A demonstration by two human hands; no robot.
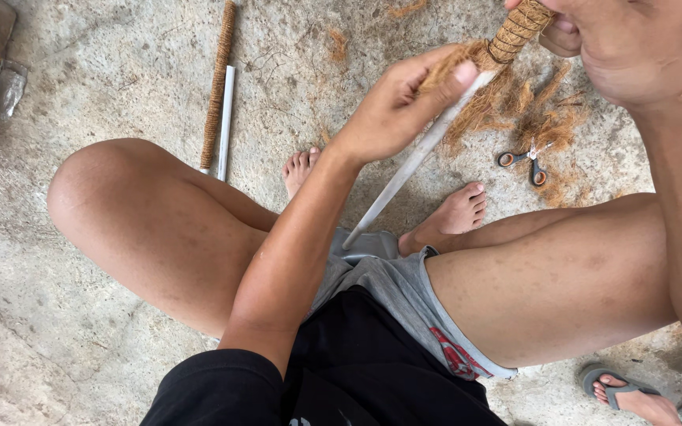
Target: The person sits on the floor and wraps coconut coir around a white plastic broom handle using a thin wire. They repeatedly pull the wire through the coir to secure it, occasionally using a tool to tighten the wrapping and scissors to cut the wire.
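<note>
Seated on the concrete floor (120,71), I pinched loose coir fibre (455,63) against the white pipe (412,162) with my left hand (392,110), its grip clamped there, while my right hand (625,43) closed around the rope-wrapped upper end (518,30). The pipe's foot rested at my lap. Doing it well, I judged, meant keeping fibre flat and each rope turn tight against the last.

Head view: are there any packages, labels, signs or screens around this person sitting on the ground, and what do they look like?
Clear wrapper or bag: top left corner on the concrete floor, crumpled, see-through, beside a brownish block; too blurred to tell more.
Red printed patch: on the hem of the grey shorts, over the person's right thigh; small, red on grey.
No signs or screens are in view.
</note>
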